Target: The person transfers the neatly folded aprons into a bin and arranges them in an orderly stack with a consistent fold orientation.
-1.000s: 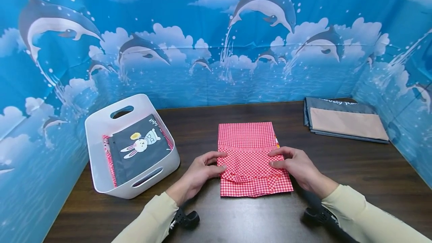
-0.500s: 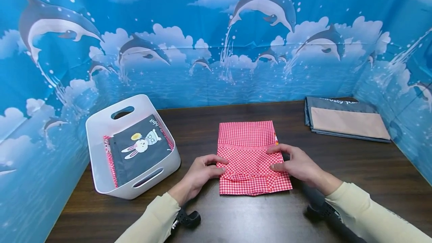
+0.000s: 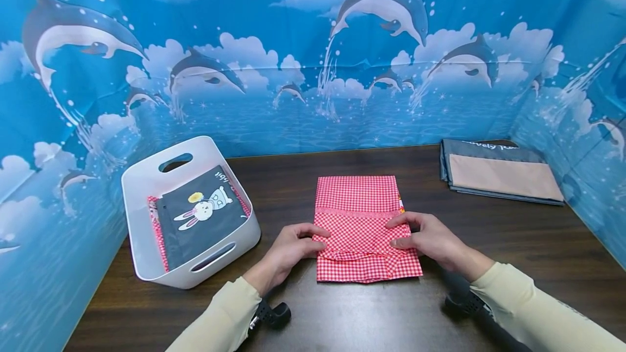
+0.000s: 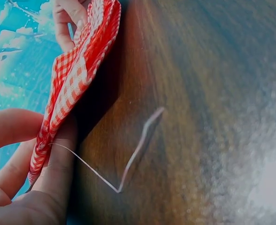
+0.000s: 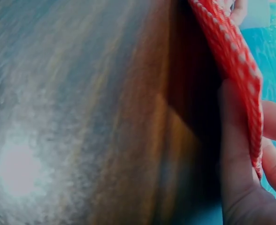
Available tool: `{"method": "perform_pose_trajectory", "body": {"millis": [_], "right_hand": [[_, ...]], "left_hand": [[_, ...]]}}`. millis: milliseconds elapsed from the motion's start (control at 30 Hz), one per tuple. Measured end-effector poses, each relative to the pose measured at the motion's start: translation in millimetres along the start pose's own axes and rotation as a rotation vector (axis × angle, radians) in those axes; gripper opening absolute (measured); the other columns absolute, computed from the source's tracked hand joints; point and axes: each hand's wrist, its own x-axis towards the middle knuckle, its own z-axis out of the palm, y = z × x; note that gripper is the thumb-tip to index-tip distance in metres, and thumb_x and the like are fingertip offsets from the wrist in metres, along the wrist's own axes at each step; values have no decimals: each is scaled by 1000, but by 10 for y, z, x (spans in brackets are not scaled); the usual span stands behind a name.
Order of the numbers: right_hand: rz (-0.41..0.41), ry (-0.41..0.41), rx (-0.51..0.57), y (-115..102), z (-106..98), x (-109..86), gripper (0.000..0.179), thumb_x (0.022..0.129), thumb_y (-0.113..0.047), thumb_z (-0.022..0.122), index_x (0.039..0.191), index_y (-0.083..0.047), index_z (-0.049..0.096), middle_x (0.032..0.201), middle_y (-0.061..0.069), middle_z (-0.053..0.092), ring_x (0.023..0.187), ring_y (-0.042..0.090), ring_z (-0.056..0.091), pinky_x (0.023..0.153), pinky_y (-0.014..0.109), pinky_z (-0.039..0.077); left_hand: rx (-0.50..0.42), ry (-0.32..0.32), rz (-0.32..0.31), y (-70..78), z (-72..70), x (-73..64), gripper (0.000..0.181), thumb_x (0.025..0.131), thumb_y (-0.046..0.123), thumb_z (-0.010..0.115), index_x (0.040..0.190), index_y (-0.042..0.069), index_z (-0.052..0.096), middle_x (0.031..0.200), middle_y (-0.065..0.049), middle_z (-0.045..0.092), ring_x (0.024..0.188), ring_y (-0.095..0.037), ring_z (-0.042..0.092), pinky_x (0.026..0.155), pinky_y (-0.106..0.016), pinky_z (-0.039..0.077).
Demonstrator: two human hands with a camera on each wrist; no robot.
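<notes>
A folded red-and-white checked cloth [image 3: 363,232] lies in front of me, with its upper layer slightly rumpled near the front edge. My left hand [image 3: 288,254] pinches its left side between thumb and fingers. On the opposite side, my right hand [image 3: 432,240] grips the right edge in the same way. The left wrist view shows the checked layers [image 4: 70,89] between the fingers, and a loose pale thread [image 4: 138,150] hanging off the cloth. In the right wrist view, the cloth's edge [image 5: 243,79] sits between the thumb and fingers.
To the left stands a white bin [image 3: 139,221] with handle holes, holding a dark folded cloth [image 3: 195,227] with a rabbit print over red checked fabric. A folded dark grey and beige cloth [image 3: 504,175] lies at the back right. A dolphin-print curtain [image 3: 274,124] encloses the table [image 3: 371,319].
The checked cloth has shifted very slightly away from me and to the left. Both hands keep their hold on its sides, and the right hand's fingers have moved a little leftward.
</notes>
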Motion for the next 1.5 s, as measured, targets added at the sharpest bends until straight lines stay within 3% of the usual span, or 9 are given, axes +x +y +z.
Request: {"method": "perform_pose_trajectory", "body": {"millis": [233,567,1067,1367,1500], "right_hand": [[25,-25,70,25,-12,8,45,96,-15,81,138,-5,67,136,20,60,93,21,66,79,35,64],[1,-119,144,84,-26,-54,62,95,-12,80,150,-4,55,145,22,54,99,22,70,86,37,66],[-2,-79,126,106,5,-64,62,92,-10,80,149,-7,57,165,25,35,108,27,64,84,37,63],[10,-60,120,119,11,-49,61,92,-10,81,149,-7,58,164,25,37,108,27,64,83,36,61],[15,-46,110,117,13,-35,60,91,-10,81,148,-8,60,164,24,38,116,30,61,88,34,60]], "left_hand": [[-35,-5,11,-7,2,27,30,93,3,76,123,4,78,116,-10,73,89,-10,69,81,-24,61],[-43,-2,6,-7,6,25,33,93,3,77,125,5,78,119,-10,72,89,-10,68,80,-25,61],[-33,-7,3,-10,2,6,33,94,5,77,127,7,78,126,-10,70,92,-12,67,82,-25,61],[-43,-1,4,-23,7,6,33,92,5,78,125,7,78,125,-10,71,92,-11,68,82,-25,61],[-47,3,6,-31,11,8,33,92,4,78,125,7,79,125,-10,71,92,-11,67,81,-25,61]]}}
